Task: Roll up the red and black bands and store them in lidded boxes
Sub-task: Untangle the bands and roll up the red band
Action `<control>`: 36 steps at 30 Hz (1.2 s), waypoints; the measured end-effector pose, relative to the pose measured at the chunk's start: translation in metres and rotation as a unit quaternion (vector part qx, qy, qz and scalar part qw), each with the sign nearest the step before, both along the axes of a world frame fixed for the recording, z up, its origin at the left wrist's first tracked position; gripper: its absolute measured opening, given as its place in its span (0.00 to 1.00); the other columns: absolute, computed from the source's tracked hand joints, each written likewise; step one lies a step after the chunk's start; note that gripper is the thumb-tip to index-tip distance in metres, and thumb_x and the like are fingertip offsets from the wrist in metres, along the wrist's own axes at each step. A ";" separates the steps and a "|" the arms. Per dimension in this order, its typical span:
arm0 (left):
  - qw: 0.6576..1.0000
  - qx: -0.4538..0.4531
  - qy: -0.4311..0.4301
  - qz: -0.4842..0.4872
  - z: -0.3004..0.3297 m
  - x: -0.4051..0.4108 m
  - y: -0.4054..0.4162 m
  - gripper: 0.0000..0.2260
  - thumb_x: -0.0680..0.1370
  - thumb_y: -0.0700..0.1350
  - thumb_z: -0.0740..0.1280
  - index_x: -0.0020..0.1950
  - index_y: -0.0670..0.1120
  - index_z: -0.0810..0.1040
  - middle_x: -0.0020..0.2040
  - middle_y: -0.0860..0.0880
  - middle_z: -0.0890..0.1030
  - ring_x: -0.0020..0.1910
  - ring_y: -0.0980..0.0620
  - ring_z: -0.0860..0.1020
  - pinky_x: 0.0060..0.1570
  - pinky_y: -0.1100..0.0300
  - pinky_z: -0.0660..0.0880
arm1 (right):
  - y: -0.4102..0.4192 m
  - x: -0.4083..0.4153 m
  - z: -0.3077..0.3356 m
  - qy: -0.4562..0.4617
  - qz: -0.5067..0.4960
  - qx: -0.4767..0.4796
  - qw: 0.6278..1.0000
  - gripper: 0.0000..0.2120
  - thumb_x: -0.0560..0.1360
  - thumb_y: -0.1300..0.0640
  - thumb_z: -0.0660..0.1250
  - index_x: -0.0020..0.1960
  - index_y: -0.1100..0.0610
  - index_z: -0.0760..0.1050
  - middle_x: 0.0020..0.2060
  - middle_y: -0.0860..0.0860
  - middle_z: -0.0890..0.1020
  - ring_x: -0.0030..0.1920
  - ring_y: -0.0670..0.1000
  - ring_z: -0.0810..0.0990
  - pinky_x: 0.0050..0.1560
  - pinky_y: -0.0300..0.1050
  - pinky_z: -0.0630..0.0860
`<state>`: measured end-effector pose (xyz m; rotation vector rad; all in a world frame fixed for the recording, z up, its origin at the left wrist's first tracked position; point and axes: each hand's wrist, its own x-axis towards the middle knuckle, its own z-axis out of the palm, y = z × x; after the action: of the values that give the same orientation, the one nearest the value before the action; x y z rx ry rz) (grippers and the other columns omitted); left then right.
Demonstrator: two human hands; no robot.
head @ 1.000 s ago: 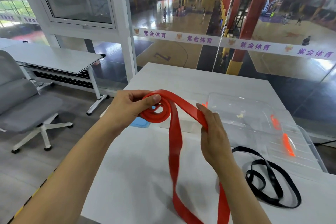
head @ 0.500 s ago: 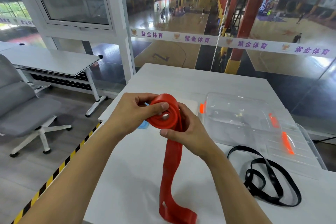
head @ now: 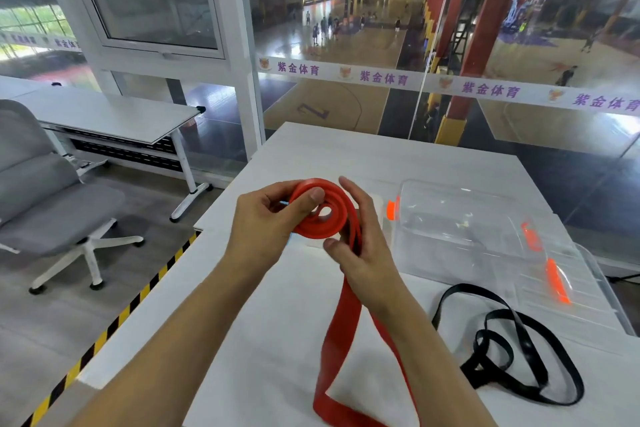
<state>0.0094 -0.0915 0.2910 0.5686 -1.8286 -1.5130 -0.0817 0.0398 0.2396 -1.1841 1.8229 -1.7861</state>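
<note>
Left hand [head: 266, 222] pinching red band [head: 320, 215] coil, right hand [head: 360, 239] curled around its loose tail. Right of coil: clear box [head: 460, 229], black band [head: 512, 350].

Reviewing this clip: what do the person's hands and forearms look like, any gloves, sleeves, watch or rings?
Both are bare. The left hand and right hand wear no gloves, and no rings show on the visible fingers. Both forearms are uncovered down to the bottom edge of the frame, with no sleeve, watch or wristband in view. The visible nails are short and unpainted.

Head view, forward-down, close over table [head: 398, 163]
</note>
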 end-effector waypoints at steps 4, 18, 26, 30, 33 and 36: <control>0.995 0.071 0.037 0.053 -0.018 -0.008 0.022 0.07 0.74 0.51 0.75 0.50 0.52 0.86 0.45 0.51 0.88 0.46 0.52 0.86 0.47 0.63 0.81 | -0.012 0.011 -0.007 0.018 -0.059 0.000 0.998 0.47 0.71 0.55 0.79 0.80 0.38 0.56 0.75 0.44 0.71 0.74 0.47 0.73 0.75 0.50 0.74; 0.975 0.173 -0.062 -0.126 -0.048 0.015 0.017 0.19 0.71 0.52 0.73 0.56 0.43 0.82 0.50 0.42 0.87 0.51 0.44 0.86 0.46 0.51 0.83 | 0.021 0.007 -0.016 0.099 -0.069 0.111 0.986 0.32 0.67 0.54 0.79 0.68 0.40 0.71 0.62 0.36 0.79 0.63 0.42 0.80 0.64 0.48 0.79; 0.926 -0.039 -0.271 -0.261 -0.014 0.017 -0.014 0.12 0.75 0.53 0.74 0.54 0.49 0.86 0.46 0.50 0.89 0.46 0.53 0.87 0.44 0.63 0.81 | 0.031 0.002 -0.014 0.181 0.044 0.252 0.950 0.48 0.66 0.44 0.81 0.76 0.30 0.57 0.67 0.36 0.76 0.66 0.42 0.76 0.69 0.46 0.75; 0.945 -0.080 -0.232 -0.217 -0.025 0.018 -0.010 0.08 0.77 0.52 0.71 0.52 0.51 0.86 0.44 0.54 0.88 0.44 0.58 0.86 0.41 0.68 0.80 | 0.032 0.003 -0.014 0.146 0.024 0.249 0.957 0.49 0.65 0.44 0.83 0.78 0.35 0.60 0.66 0.36 0.78 0.62 0.40 0.78 0.68 0.43 0.75; 0.968 -0.040 -0.166 -0.183 -0.033 0.015 -0.006 0.09 0.76 0.52 0.71 0.51 0.50 0.86 0.43 0.50 0.88 0.43 0.53 0.86 0.44 0.62 0.83 | 0.035 -0.002 -0.021 0.093 -0.015 0.226 0.970 0.36 0.64 0.43 0.82 0.67 0.37 0.69 0.52 0.42 0.84 0.52 0.46 0.83 0.60 0.51 0.80; 0.989 0.017 -0.098 -0.112 -0.039 0.009 -0.003 0.16 0.73 0.56 0.70 0.52 0.47 0.86 0.44 0.48 0.88 0.44 0.50 0.87 0.47 0.53 0.85 | 0.032 0.000 -0.030 0.024 -0.047 0.187 0.981 0.34 0.64 0.41 0.82 0.66 0.36 0.71 0.55 0.42 0.84 0.55 0.47 0.83 0.60 0.56 0.81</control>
<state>0.0184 -0.0950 0.2515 0.5594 -2.0781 -1.6885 -0.0817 0.0719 0.2097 -1.0137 2.1544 -1.3820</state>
